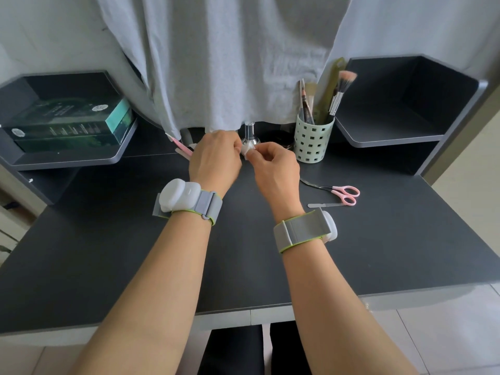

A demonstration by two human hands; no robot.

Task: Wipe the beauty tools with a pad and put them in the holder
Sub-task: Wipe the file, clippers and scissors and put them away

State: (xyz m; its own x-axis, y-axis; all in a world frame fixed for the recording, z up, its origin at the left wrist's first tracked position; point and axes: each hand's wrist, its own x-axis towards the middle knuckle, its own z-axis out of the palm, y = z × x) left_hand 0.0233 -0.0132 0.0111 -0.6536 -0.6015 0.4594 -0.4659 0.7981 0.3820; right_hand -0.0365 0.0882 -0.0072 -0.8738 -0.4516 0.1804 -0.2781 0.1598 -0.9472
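My left hand (215,158) and my right hand (277,169) meet above the back of the dark desk (243,266). My right hand pinches a small white pad (248,150). My left hand grips a thin pink tool (180,147) whose end sticks out to the left; the pad sits against it near my fingertips. A pale green perforated holder (312,142) stands just right of my hands, with several brushes (339,93) and pencils in it. Pink scissors (345,194) and a metal nail file (326,205) lie on the desk to the right.
A grey cloth (230,63) hangs over the back, covering a mirror whose metal stand (250,133) shows behind my hands. Dark green boxes (67,123) fill the left shelf. A dark shelf unit (400,104) rises at the right. A dark round jar (282,140) sits beside the holder.
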